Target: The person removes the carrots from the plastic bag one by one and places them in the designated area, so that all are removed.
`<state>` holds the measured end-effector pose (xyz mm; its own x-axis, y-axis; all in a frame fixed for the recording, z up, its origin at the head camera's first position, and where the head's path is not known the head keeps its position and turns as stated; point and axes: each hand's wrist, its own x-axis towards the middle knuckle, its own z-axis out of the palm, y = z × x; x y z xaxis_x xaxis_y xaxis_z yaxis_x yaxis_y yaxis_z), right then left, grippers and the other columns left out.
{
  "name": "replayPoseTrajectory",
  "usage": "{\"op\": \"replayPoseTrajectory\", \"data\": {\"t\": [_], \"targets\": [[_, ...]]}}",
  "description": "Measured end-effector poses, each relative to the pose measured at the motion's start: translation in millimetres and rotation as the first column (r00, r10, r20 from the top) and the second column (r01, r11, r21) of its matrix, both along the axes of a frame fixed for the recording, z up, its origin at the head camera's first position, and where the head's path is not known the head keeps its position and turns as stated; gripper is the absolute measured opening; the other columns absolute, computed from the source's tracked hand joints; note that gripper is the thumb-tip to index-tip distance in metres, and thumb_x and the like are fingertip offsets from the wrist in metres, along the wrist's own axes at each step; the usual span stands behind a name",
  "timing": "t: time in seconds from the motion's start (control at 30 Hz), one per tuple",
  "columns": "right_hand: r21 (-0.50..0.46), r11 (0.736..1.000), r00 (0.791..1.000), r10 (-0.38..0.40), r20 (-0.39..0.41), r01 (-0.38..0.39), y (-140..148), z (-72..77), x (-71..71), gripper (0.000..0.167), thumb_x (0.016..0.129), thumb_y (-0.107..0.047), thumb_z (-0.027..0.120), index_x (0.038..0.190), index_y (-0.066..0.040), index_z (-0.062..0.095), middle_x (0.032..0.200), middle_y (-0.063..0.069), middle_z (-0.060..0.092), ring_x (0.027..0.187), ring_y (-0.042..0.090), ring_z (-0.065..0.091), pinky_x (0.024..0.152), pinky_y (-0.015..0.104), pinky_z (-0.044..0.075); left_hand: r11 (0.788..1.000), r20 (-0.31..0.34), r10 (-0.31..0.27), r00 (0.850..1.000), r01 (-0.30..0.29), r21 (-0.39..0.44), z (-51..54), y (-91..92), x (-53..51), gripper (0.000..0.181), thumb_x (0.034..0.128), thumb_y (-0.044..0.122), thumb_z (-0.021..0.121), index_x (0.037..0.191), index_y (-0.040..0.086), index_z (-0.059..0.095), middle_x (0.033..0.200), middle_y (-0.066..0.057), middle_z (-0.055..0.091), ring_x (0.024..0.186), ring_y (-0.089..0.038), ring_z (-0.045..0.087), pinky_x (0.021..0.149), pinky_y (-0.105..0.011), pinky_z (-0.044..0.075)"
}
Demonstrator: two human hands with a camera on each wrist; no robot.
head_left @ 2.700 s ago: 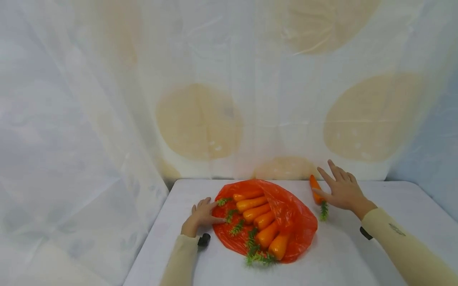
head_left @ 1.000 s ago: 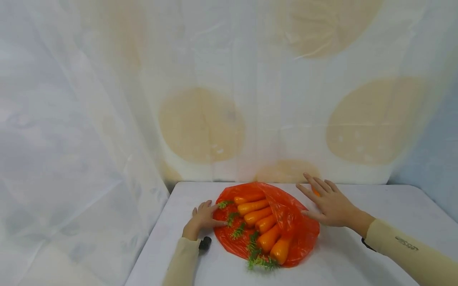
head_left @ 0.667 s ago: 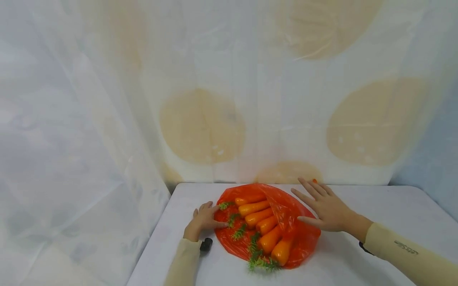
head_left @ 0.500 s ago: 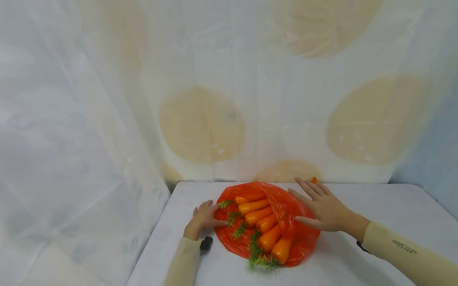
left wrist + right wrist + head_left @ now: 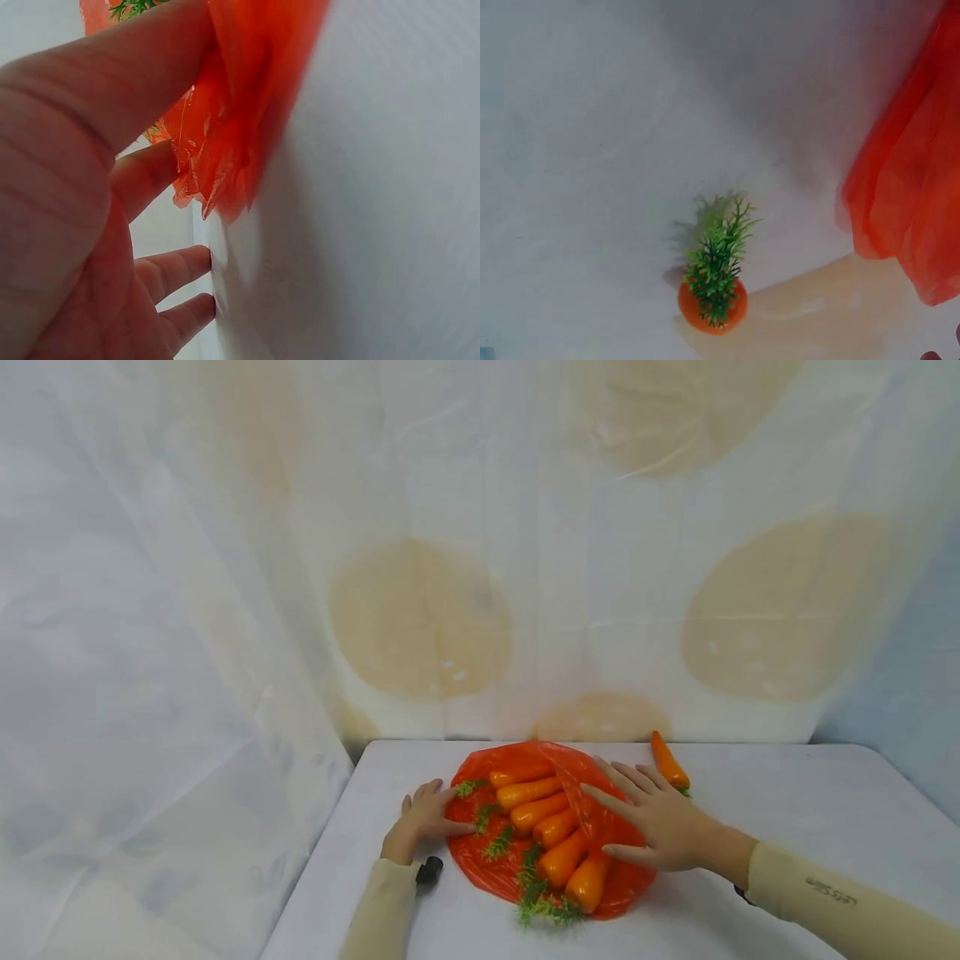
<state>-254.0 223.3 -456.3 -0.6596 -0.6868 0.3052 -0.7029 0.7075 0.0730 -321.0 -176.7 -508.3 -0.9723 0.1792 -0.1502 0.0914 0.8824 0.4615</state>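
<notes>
Six carrots (image 5: 540, 812) lie in a thin red plastic bag (image 5: 468, 856), a hand at each side

A person in pale sleeves (image 5: 832, 893) works at a white counter (image 5: 795, 810), in front of a hanging sheet (image 5: 600, 585) with large tan circles. The bag lies flat and spread out. The glossy carrots sit side by side in a fanned row, their pointed ends tucked under a flap (image 5: 573, 775) of the bag and their leafy green tops (image 5: 497, 843) left uncovered at the left and near side. Laid all one way, they probably fit more neatly under the plastic.

The left hand (image 5: 423, 822) is at the bag's left edge. Its fingers (image 5: 176, 270) are straight and spread, the thumb against the red plastic and two fingertips touching the counter, likely to steady the light bag.

The right hand (image 5: 667, 831) is wide and holds nothing, its fingers fanned over the flap on the right. Whether it presses the plastic or hovers just above cannot be told; the placing suggests attention to the flap.

One loose carrot (image 5: 667, 762) lies outside, beyond the right hand near the counter's far edge, its tip pointing away from the person. The right wrist view shows it well apart from the bag.
</notes>
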Motion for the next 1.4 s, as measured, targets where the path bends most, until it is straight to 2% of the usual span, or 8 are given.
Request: {"op": "replayPoseTrajectory", "data": {"t": [0.07, 0.13, 0.23, 0.37, 0.6, 0.7, 1.17, 1.4], "targets": [[0.000, 1.000, 1.000, 0.023, 0.004, -0.023, -3, -0.5, 2.5, 0.082, 0.088, -0.063, 0.061, 0.156, -0.029, 0.030, 0.166, 0.009, 0.017, 0.146, 0.034, 0.029, 0.120, 0.057, 0.013, 1.000, 0.006, 0.003, 1.000, -0.003, 0.000, -1.6, -0.6, 0.2, 0.082, 0.0733, 0.052, 0.081, 0.143, 0.020, 0.053, 0.157, -0.016, 0.033, 0.145, -0.039, 0.025, 0.117, -0.069, 0.010], [0.008, 0.999, 0.999, 0.052, 0.002, -0.052, -5, -1.5, 4.3, 0.082, 0.088, -0.062, 0.061, 0.156, -0.029, 0.029, 0.166, 0.010, 0.017, 0.147, 0.034, 0.028, 0.123, 0.051, 0.000, 1.000, 0.011, 0.006, 1.000, -0.006, 0.011, -2.3, -0.7, 0.0, 0.082, 0.0731, 0.052, 0.081, 0.143, 0.019, 0.053, 0.157, -0.016, 0.033, 0.145, -0.039, 0.025, 0.117, -0.070, 0.010], [0.019, 0.995, 0.995, 0.096, -0.007, -0.096, -7, -2.6, 6.1, 0.082, 0.090, -0.061, 0.059, 0.157, -0.030, 0.025, 0.166, 0.009, 0.016, 0.147, 0.035, 0.027, 0.123, 0.046, -0.002, 1.000, 0.017, 0.009, 1.000, -0.010, 0.016, -2.5, -0.7, -1.0, 0.083, 0.0731, 0.052, 0.081, 0.144, 0.020, 0.052, 0.157, -0.016, 0.032, 0.145, -0.039, 0.024, 0.117, -0.069, 0.009], [0.034, 0.989, 0.987, 0.147, -0.058, -0.145, -9, -2.3, 7.6, 0.083, 0.089, -0.058, 0.061, 0.158, -0.030, 0.023, 0.165, 0.011, 0.019, 0.147, 0.034, 0.027, 0.114, 0.054, 0.017, 1.000, 0.002, -0.007, 1.000, 0.007, 0.000, -3.2, -0.6, -4.0, 0.085, 0.0743, 0.055, 0.079, 0.145, 0.019, 0.050, 0.158, -0.016, 0.032, 0.146, -0.039, 0.023, 0.117, -0.070, 0.009], [0.061, 0.975, 0.972, 0.218, -0.092, -0.213, -17, -3.7, 12.6, 0.083, 0.091, -0.060, 0.058, 0.158, -0.028, 0.022, 0.164, 0.012, 0.022, 0.148, 0.032, 0.022, 0.123, 0.037, -0.016, 1.000, -0.009, -0.012, 1.000, 0.012, 0.000, -0.2, -1.9, -4.4, 0.084, 0.0741, 0.055, 0.079, 0.144, 0.018, 0.051, 0.157, -0.017, 0.033, 0.145, -0.041, 0.024, 0.116, -0.071, 0.009], [0.076, 0.971, 0.967, 0.234, -0.098, -0.228, -21, -3.8, 15.5, 0.083, 0.091, -0.061, 0.057, 0.158, -0.028, 0.022, 0.165, 0.011, 0.020, 0.147, 0.034, 0.025, 0.123, 0.038, -0.014, 1.000, -0.010, -0.015, 1.000, 0.015, 0.004, 1.6, -1.5, -2.6, 0.084, 0.0744, 0.054, 0.080, 0.144, 0.017, 0.051, 0.157, -0.017, 0.033, 0.145, -0.041, 0.024, 0.116, -0.071, 0.010], [0.130, 0.902, 0.911, 0.411, 0.026, -0.411, -38, -14.7, 26.0, 0.088, 0.087, -0.067, 0.056, 0.158, -0.028, 0.022, 0.168, 0.003, 0.008, 0.153, 0.026, 0.017, 0.122, 0.032, -0.016, 1.000, 0.007, -0.014, 1.000, 0.014, 0.017, 1.5, -2.7, -2.2, 0.084, 0.0757, 0.054, 0.079, 0.145, 0.017, 0.050, 0.158, -0.018, 0.032, 0.146, -0.041, 0.022, 0.116, -0.070, 0.008], [0.153, 0.899, 0.912, 0.406, 0.065, -0.411, -34, -23.5, 25.3, 0.084, 0.090, -0.064, 0.053, 0.158, -0.026, 0.022, 0.168, 0.004, 0.011, 0.151, 0.028, 0.025, 0.121, 0.028, -0.018, 1.000, 0.016, -0.011, 1.000, 0.010, 0.015, 0.6, -2.8, -2.6, 0.083, 0.0765, 0.054, 0.078, 0.146, 0.017, 0.049, 0.158, -0.018, 0.031, 0.147, -0.041, 0.021, 0.117, -0.070, 0.007]]}}
